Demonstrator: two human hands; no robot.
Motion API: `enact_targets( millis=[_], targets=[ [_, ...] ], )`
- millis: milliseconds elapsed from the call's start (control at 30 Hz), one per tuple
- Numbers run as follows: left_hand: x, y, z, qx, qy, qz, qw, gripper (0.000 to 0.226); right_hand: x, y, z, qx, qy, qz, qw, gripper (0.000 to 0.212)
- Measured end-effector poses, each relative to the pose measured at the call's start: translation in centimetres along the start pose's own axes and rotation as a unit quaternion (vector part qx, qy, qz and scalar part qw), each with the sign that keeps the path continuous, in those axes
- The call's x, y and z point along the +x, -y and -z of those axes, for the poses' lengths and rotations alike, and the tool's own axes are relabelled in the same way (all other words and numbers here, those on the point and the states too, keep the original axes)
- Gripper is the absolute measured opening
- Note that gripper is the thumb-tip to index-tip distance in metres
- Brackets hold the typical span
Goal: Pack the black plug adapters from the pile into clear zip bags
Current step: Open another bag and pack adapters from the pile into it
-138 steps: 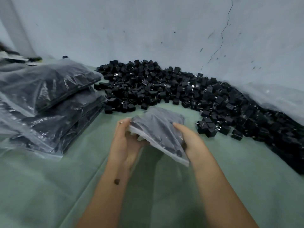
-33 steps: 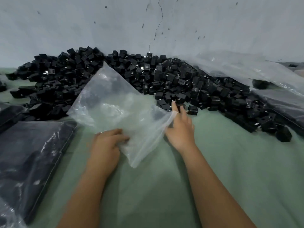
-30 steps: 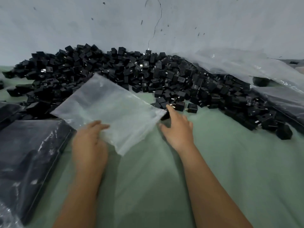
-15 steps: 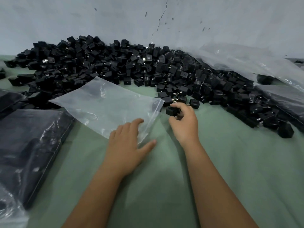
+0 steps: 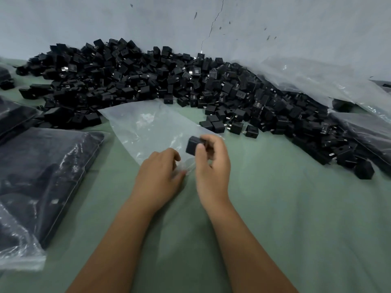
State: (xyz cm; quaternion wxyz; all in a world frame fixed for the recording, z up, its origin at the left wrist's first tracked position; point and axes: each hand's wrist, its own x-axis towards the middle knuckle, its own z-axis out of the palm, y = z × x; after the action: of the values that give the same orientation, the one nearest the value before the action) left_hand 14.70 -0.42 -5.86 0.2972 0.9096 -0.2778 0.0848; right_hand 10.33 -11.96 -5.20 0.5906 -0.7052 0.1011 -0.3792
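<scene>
At the near-right corner of the flat clear plastic zip bag [image 5: 152, 125], the right hand [image 5: 212, 163] now holds one small black cube-shaped plug adapter [image 5: 193, 146], fingers and thumb curled round it, lifted just off the green cloth table cover [image 5: 296, 208]. Half a second ago that hand was at the edge of the long heap of loose black plug adapters [image 5: 148, 81] beyond the bag, closing on a piece; it has since drawn back toward the bag's mouth. The left hand [image 5: 160, 176], which lay spread flat over the bag's near edge, has curled its fingers and seems to pinch the plastic there (the motion blur leaves the exact grip unclear). The bag itself has stayed flat and empty on the cloth.

I judge this to be the first piece for this bag: the mouth must be parted before the adapter can slip in. To the left of the bag lie filled zip bags of dark adapters [image 5: 42, 176]; to its far right, crumpled clear plastic sheeting [image 5: 306, 81] drapes over the heap.
</scene>
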Motion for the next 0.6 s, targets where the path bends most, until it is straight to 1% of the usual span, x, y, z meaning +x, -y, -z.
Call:
enact_targets(
  millis=[33, 100, 167, 200, 233, 300, 333, 367, 433, 467, 500, 600],
  targets=[
    [0.0, 0.0, 0.0, 0.016, -0.005, 0.007, 1.0, 0.014, -0.4, 0.0, -0.3, -0.008, 0.026, -0.001, 1.0, 0.017],
    [0.0, 0.0, 0.0, 0.011, -0.027, 0.03, 0.999, 0.005, -0.5, -0.1, -0.3, -0.019, 0.061, -0.011, 0.998, 0.017],
    [0.0, 0.2, 0.1, -0.065, -0.073, 0.093, 0.991, 0.016, -0.3, -0.2, 0.0, -0.004, 0.077, -0.045, 0.996, 0.014],
    [0.0, 0.3, 0.3, -0.124, -0.1, 0.128, 0.979, 0.019, -0.2, -0.3, 0.1, -0.011, 0.083, -0.061, 0.995, 0.011],
    [0.0, 0.4, 0.5, -0.185, -0.124, 0.155, 0.962, 0.02, -0.1, -0.5, 0.1, -0.036, 0.092, -0.075, 0.992, 0.008],
    [-0.1, 0.4, 0.9, -0.299, -0.152, 0.184, 0.924, 0.017, 0.0, -0.6, 0.0, -0.127, 0.113, -0.094, 0.981, 0.005],
    [-0.2, 0.4, 1.1, -0.341, -0.161, 0.184, 0.908, 0.016, 0.0, -0.7, -0.2, -0.182, 0.122, -0.091, 0.971, 0.008],
    [-0.2, 0.3, 1.3, -0.362, -0.17, 0.175, 0.9, 0.015, 0.0, -0.9, -0.2, -0.244, 0.13, -0.072, 0.958, 0.013],
    [-0.3, 0.1, 1.6, -0.359, -0.174, 0.156, 0.904, 0.014, 0.1, -0.9, -0.4, -0.367, 0.137, 0.0, 0.92, 0.023],
    [-0.3, 0.1, 1.5, -0.347, -0.167, 0.153, 0.91, 0.013, 0.1, -0.7, -0.3, -0.397, 0.13, 0.029, 0.908, 0.026],
    [-0.3, 0.1, 1.5, -0.334, -0.159, 0.151, 0.917, 0.011, 0.1, -0.5, -0.2, -0.4, 0.119, 0.047, 0.908, 0.027],
    [-0.3, 0.3, 1.3, -0.299, -0.129, 0.14, 0.935, 0.007, 0.1, 0.1, 0.8, -0.346, 0.109, 0.083, 0.928, 0.019]
  ],
)
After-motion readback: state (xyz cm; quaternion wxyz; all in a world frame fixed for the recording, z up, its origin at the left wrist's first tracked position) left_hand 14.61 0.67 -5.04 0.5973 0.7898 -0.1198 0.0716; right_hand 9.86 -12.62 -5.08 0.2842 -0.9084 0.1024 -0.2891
